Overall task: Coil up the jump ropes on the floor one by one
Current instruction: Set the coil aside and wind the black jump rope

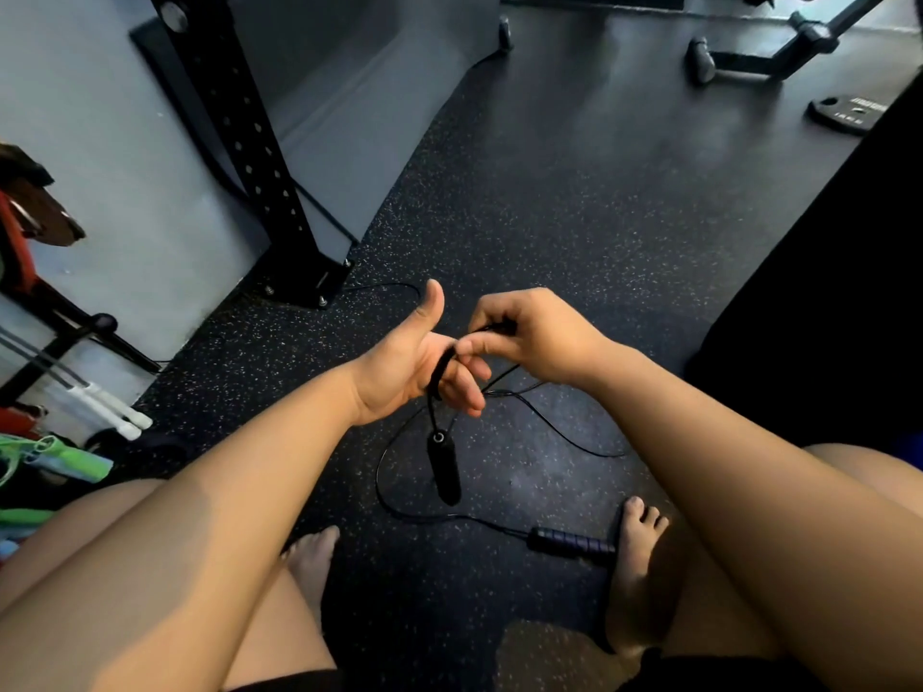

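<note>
A thin black jump rope (544, 417) lies in loose loops on the speckled rubber floor between my legs. My left hand (409, 372) is held palm up with the thumb raised, and the rope runs across its fingers. One black handle (443, 469) hangs from that hand. My right hand (529, 337) pinches the rope right beside the left fingers. The other handle (572, 544) lies on the floor by my right foot.
A black rack post (239, 142) is bolted to the floor ahead on the left. White-handled (112, 412) and green (45, 457) ropes lie at the left edge. A weight plate (849, 112) and bench legs (769, 52) are at the far right. My bare feet (639, 551) flank the rope.
</note>
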`<act>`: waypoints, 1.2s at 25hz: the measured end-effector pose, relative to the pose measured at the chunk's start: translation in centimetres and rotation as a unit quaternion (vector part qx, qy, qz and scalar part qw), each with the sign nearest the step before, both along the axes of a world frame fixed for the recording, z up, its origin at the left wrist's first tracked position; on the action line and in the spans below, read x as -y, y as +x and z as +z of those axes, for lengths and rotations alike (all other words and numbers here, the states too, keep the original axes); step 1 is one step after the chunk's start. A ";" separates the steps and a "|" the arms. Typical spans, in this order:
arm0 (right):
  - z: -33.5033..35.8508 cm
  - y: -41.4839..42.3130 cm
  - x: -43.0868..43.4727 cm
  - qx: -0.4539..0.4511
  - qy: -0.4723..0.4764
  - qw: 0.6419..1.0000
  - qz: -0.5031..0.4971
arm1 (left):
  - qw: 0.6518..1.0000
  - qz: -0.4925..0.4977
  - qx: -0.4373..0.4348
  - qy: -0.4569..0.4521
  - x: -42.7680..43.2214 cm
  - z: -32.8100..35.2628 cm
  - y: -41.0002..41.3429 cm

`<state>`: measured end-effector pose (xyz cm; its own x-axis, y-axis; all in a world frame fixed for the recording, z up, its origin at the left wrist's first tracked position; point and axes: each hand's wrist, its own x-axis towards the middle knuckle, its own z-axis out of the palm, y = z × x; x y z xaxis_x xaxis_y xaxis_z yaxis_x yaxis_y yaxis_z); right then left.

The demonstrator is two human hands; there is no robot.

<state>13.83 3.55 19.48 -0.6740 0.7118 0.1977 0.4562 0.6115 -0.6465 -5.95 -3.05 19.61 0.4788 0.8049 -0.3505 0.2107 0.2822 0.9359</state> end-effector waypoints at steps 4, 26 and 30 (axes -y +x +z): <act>-1.3 0.6 -0.5 -0.053 -0.078 0.994 -0.061 | 0.993 0.054 0.099 -0.025 -0.1 0.8 0.1; 0.0 -2.8 2.8 0.116 0.010 0.992 0.058 | 0.978 0.192 0.073 0.043 -1.4 -0.3 -1.4; 1.2 -1.8 1.5 0.054 0.053 0.997 0.034 | 0.998 0.002 0.060 0.026 -0.4 -0.5 -0.4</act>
